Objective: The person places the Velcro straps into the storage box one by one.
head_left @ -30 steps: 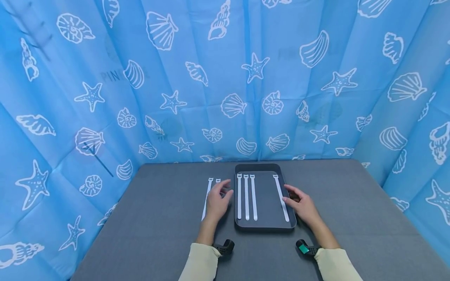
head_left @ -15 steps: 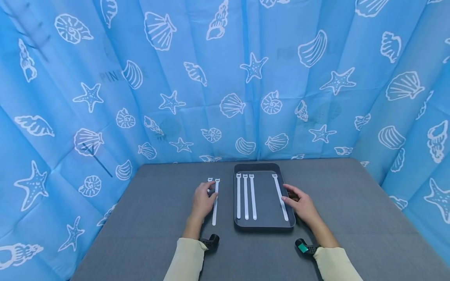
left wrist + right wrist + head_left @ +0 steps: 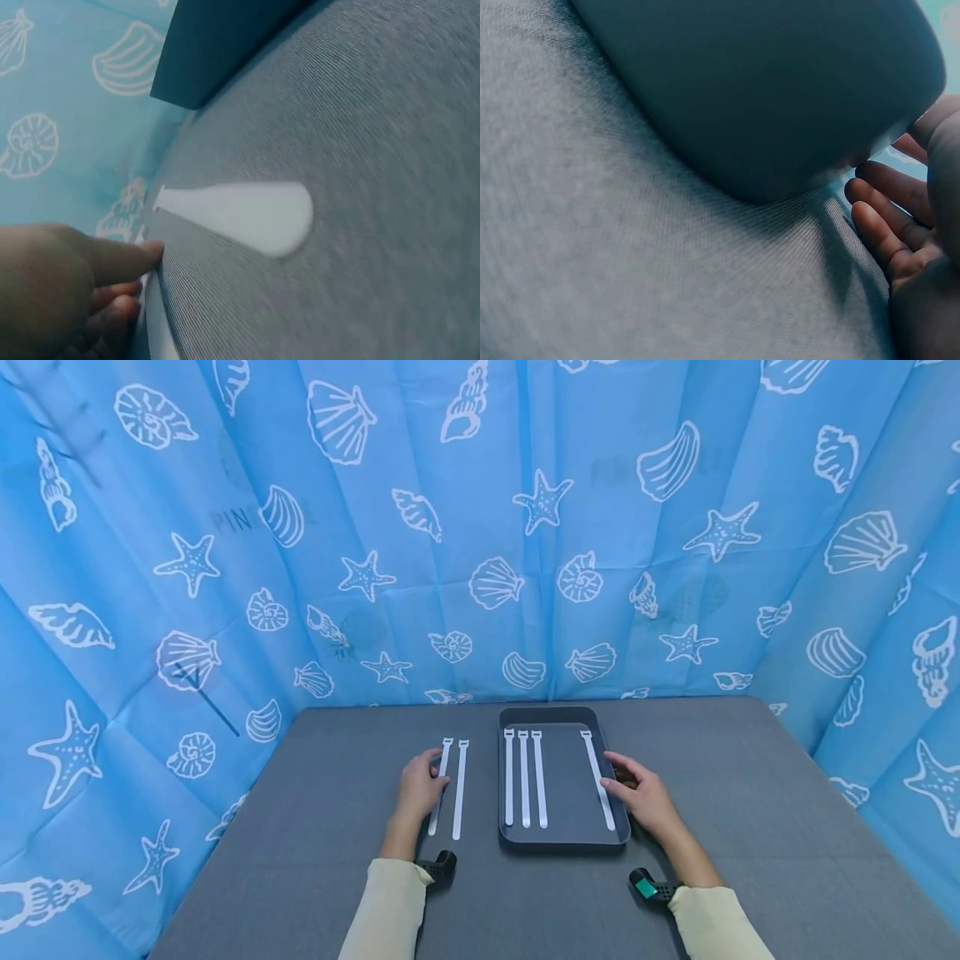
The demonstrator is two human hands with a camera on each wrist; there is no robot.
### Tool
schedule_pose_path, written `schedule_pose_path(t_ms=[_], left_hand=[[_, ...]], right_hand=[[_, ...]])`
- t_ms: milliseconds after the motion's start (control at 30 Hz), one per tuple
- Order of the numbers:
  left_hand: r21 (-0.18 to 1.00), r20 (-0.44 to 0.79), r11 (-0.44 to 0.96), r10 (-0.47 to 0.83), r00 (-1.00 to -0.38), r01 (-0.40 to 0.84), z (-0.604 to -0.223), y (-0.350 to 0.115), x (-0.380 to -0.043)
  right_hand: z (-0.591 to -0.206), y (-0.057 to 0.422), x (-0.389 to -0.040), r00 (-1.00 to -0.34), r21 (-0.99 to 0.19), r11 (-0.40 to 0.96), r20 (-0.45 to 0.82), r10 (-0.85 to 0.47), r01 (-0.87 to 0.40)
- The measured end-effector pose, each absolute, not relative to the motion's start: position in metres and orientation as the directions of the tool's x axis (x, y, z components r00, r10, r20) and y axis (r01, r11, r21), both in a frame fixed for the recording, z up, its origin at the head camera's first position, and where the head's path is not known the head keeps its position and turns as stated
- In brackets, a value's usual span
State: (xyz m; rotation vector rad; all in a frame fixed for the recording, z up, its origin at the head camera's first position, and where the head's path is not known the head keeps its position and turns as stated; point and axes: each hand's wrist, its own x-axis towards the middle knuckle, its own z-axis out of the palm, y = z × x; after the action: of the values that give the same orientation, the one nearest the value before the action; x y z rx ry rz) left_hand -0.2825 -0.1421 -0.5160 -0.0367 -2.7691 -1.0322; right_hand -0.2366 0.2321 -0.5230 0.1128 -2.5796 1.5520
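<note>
In the head view, two white hook-and-loop cable ties lie left of the dark grey tray [image 3: 566,837]. My left hand [image 3: 418,787] pinches the outer cable tie [image 3: 435,814] by its edge, thumb and fingers on either side. In the left wrist view that cable tie [image 3: 159,322] seems tipped up beside the thumb. The other loose cable tie [image 3: 459,793] lies flat just to its right. My right hand [image 3: 643,793] grips the tray's right wall, thumb over the rim, fingers outside. Some fingertips are hidden behind the wall in the right wrist view.
Inside the tray, three cable ties [image 3: 526,785] stand side by side at the left, and a slanted cable tie [image 3: 597,781] lies near the right wall. A grey cloth-covered table [image 3: 337,777] spreads around. A blue shell-print curtain [image 3: 450,552] hangs behind it.
My left hand has moved left from beside the tray, past the inner loose cable tie, to the outer one and taken hold of it. The right hand stays on the tray.
</note>
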Motion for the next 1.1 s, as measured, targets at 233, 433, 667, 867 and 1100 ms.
schedule_pose_path(t_ms=[233,433,667,867,1100], left_hand=[[0.657,0.141,0.753,-0.147,-0.979,-0.019,-0.511,-0.140,-0.283],[0.626,0.144,0.774,-0.237,-0.961,-0.097,-0.506,-0.135,-0.278],[0.618,0.185,0.777,-0.292,-0.938,-0.120,-0.505,-0.135,-0.274],[0.618,0.227,0.785,-0.243,-0.943,-0.053,-0.503,-0.141,-0.271],[0.613,0.120,0.790,-0.087,-0.989,0.005,-0.499,-0.152,-0.269]], right_hand=[[-0.524,0.231,-0.237,-0.991,-0.876,0.468,0.136,0.006,-0.117],[-0.523,0.230,-0.237,-0.991,-0.876,0.468,0.135,0.004,-0.118],[-0.524,0.231,-0.237,-0.987,-0.874,0.464,0.159,-0.004,-0.143],[-0.524,0.231,-0.238,-0.986,-0.869,0.472,0.166,-0.003,-0.148],[-0.523,0.231,-0.237,-0.987,-0.870,0.473,0.160,-0.002,-0.142]])
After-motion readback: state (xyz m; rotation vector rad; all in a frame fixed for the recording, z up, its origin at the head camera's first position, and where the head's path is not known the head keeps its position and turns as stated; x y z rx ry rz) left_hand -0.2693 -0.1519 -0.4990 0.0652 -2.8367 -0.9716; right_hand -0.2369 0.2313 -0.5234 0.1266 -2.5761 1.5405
